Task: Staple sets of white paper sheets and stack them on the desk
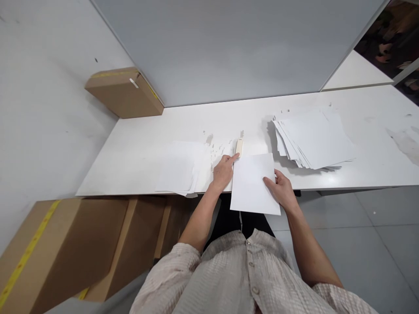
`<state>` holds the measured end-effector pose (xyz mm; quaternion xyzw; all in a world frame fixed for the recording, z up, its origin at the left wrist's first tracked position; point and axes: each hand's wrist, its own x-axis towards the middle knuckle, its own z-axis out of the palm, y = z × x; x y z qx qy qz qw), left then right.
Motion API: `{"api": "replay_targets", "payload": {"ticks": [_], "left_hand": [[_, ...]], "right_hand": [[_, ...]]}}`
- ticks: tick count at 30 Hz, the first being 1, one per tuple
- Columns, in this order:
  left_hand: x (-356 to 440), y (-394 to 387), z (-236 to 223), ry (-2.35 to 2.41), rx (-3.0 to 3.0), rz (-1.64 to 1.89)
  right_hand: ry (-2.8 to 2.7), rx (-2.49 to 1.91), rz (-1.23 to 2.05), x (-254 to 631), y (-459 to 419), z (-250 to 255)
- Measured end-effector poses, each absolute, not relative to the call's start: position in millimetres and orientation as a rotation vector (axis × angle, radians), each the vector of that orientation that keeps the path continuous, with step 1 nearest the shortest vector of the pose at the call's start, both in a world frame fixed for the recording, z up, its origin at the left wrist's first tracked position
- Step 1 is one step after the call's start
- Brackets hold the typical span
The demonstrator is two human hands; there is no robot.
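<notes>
A white sheet of paper (252,185) juts over the table's near edge; I cannot tell if it is a single sheet. My right hand (282,191) pinches its right side, thumb on top and fingers beneath. At the upper left corner of the sheet lies a small cream-coloured oblong device (239,148), perhaps a stapler. My left hand (224,171) is beside the sheet's left edge, index finger stretched out to the device's near end and the other fingers partly bent. That hand seems to touch the device rather than grip it.
An untidy paper stack (316,139) lies to the right on the white table (131,152), a lower pile (180,168) to the left. A cardboard box (127,93) stands at the back left. Larger cartons (81,244) are below on the left. A grey panel (235,48) rises behind.
</notes>
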<state>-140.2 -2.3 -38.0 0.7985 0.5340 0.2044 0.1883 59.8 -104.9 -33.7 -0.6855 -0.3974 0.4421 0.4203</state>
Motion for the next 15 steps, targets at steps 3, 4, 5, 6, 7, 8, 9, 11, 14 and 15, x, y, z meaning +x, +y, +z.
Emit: {"api": "replay_targets", "payload": {"ticks": [3, 4, 5, 6, 7, 8, 9, 11, 14, 15], "left_hand": [[-138.3, -2.6, -37.2, 1.508, 2.249, 0.571], [-137.7, -2.9, -36.6, 1.508, 2.248, 0.571], [-137.3, -3.4, -36.1, 1.508, 2.247, 0.571], [-137.1, -3.9, -35.6, 1.509, 2.247, 0.571], [-137.0, -4.3, -35.4, 1.509, 2.247, 0.570], [-137.1, -4.6, -35.4, 1.511, 2.247, 0.570], [-137.4, -4.6, -35.7, 1.513, 2.246, 0.572], [-138.5, -3.8, -36.7, 1.508, 2.237, 0.598], [-142.5, -2.9, -36.7, 1.428, 2.154, 0.714], [-144.7, -4.2, -35.6, 1.395, 2.070, 0.766]], "right_hand": [[-1.004, -1.723, 1.104, 60.2, -105.1, -35.5], [-1.003, -1.721, 1.107, 60.3, -105.3, -35.7], [-1.002, -1.719, 1.109, 60.3, -105.4, -35.8], [-1.001, -1.716, 1.111, 60.2, -105.5, -35.6], [-1.001, -1.714, 1.112, 60.1, -105.5, -35.4], [-1.002, -1.714, 1.111, 60.0, -105.3, -35.1], [-1.002, -1.713, 1.110, 59.9, -105.1, -34.7], [-1.001, -1.712, 1.107, 60.1, -104.4, -33.8], [-0.994, -1.701, 1.119, 61.2, -106.0, -31.6], [-0.989, -1.693, 1.129, 61.6, -108.1, -30.7]]}}
